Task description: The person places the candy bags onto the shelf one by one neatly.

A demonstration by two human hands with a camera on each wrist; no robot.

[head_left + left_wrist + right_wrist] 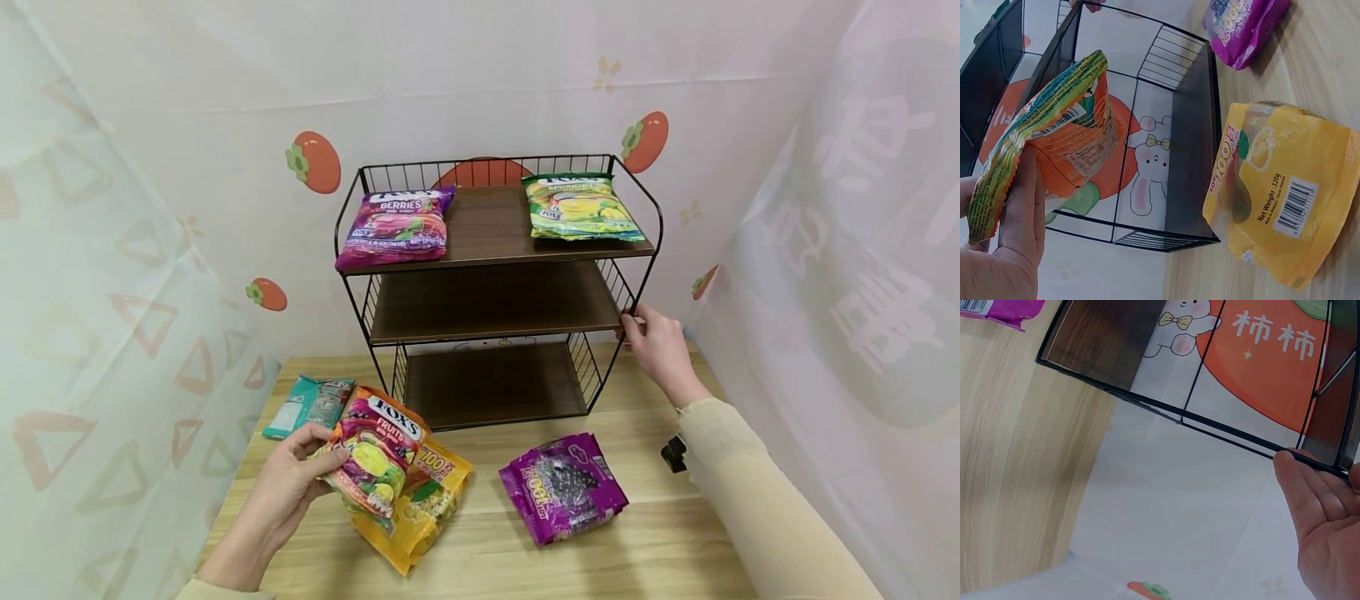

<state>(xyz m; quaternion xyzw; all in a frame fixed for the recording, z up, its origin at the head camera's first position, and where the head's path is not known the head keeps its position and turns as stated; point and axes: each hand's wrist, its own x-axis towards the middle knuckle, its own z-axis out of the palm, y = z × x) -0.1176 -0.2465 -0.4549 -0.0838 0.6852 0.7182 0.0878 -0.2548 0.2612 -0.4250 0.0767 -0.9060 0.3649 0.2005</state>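
Observation:
In the head view my left hand (287, 482) pinches an orange Fox's Fruits candy bag (384, 446) by its side edge, thumb on the front. The left wrist view shows the green-printed edge of this candy bag (1047, 106) between thumb and fingers. Below it, partly covered in the head view, a yellow candy bag (438, 508) lies on the table. My right hand (663, 350) grips the right side frame of a black wire rack (495, 300) with three brown shelves, level with the middle one. In the right wrist view, fingers (1310, 494) reach behind the thin bar.
On the top shelf lie a purple Berries bag (401, 225) at left and a green-yellow Fox's bag (581, 208) at right. The wooden table (480, 567) holds a teal bag (307, 407), a purple grape candy bag (564, 487) and a small black object (674, 453).

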